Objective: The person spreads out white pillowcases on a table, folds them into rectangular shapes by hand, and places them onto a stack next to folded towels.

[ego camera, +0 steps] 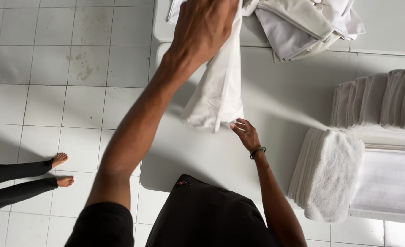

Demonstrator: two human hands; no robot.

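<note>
My left hand (204, 25) is raised high and grips the top of a white cloth (218, 87), which hangs down over the white table (280, 96). Its lower end is bunched just above the tabletop. My right hand (246, 133), with a dark band on the wrist, reaches to the cloth's bottom corner, fingers apart and touching or nearly touching the hem. My dark clothing fills the bottom middle of the view.
A heap of crumpled white linen (303, 25) lies at the table's far end. Stacks of folded white towels (326, 171) and folded cloths (381, 98) stand on the right. Another person's bare feet (62, 169) and dark legs are on the tiled floor at left.
</note>
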